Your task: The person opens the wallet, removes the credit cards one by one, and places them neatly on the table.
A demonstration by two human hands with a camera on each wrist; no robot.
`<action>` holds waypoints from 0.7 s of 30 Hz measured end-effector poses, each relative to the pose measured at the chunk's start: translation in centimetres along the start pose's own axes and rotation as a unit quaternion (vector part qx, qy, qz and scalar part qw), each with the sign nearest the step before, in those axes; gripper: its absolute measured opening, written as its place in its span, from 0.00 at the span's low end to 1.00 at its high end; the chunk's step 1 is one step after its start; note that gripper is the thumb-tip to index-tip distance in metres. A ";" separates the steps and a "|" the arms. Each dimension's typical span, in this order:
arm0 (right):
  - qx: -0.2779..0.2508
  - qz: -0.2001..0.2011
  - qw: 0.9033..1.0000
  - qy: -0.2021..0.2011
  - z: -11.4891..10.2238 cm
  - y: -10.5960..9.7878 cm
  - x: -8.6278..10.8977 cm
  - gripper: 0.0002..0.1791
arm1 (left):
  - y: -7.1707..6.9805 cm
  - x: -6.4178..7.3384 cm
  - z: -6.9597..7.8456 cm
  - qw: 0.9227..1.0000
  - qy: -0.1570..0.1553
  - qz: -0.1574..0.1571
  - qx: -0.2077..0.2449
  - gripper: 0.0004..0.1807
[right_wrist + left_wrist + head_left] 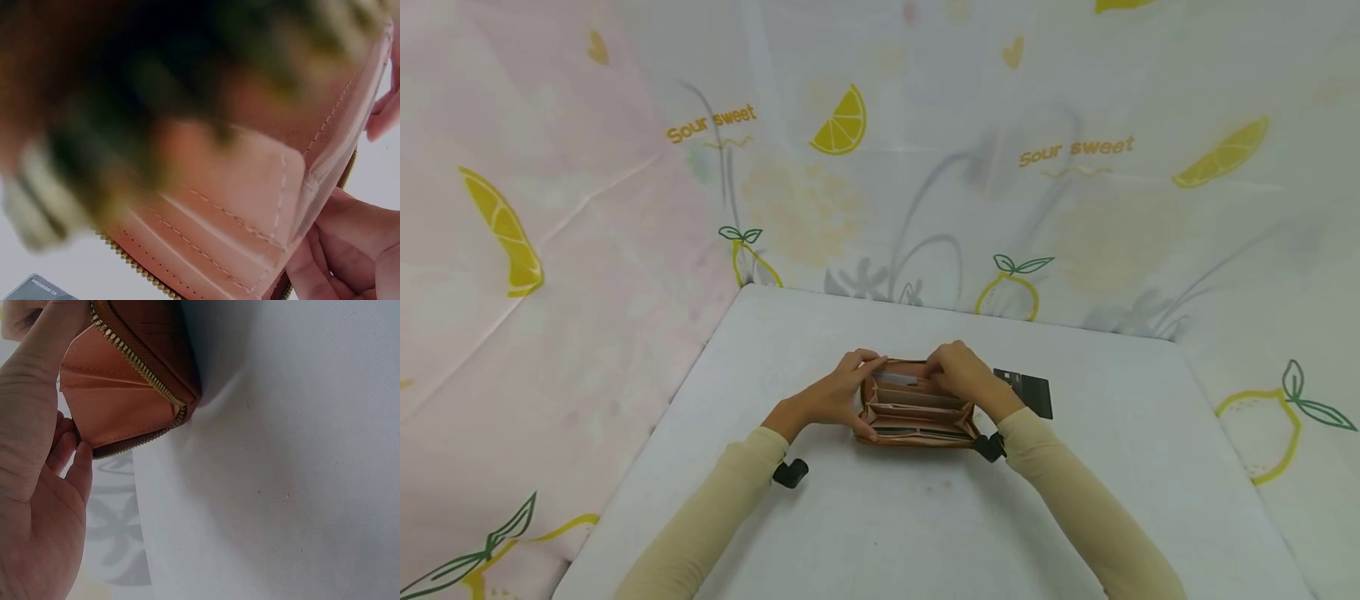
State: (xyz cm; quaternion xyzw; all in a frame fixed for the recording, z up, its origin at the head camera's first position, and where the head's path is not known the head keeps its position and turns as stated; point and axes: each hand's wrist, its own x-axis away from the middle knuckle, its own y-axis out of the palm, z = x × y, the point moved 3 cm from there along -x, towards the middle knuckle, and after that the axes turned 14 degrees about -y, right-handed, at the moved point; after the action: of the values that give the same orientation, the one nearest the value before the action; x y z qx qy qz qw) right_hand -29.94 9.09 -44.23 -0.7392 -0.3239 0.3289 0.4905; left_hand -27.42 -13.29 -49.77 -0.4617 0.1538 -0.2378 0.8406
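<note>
A brown leather zip-around wallet (pixel 917 400) stands spread apart on the white table, its pleated compartments facing up. My left hand (pixel 838 396) grips its left end, with the thumb at the near edge and the fingers at the far edge. In the left wrist view, fingertips (pixel 81 450) hold the wallet's edge beside the brass zip (pixel 134 359). My right hand (pixel 962 371) reaches into the far right part of the wallet with bent fingers; I cannot tell what they hold. A pale card-like piece (pixel 895 378) shows in the far panel. Stitched card slots (pixel 219 212) appear in the right wrist view.
Dark cards (pixel 1033 394) lie on the table (pixel 880 525) just right of the wallet, partly behind my right wrist. Printed lemon cloth (pixel 880 208) hangs behind and beside the table. A blurred dark shape covers the upper left of the right wrist view.
</note>
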 end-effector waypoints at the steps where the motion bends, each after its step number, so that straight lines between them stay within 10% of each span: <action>1: -0.001 0.000 1.000 0.003 0.0 0.0 0.0 0.07 | 0.0 0.0 0.0 1.000 -0.001 0.000 0.001 0.70; 21: 0.045 -0.043 0.998 0.015 -0.4 1.0 -0.4 0.04 | -0.1 0.2 0.4 1.000 0.001 0.002 -0.001 0.69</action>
State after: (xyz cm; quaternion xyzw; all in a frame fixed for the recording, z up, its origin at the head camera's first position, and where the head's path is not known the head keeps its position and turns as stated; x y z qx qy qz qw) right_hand -29.67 8.29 -44.96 -0.7067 -0.3324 0.3107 0.5418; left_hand -27.05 -13.16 -49.43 -0.4617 0.1558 -0.2363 0.8407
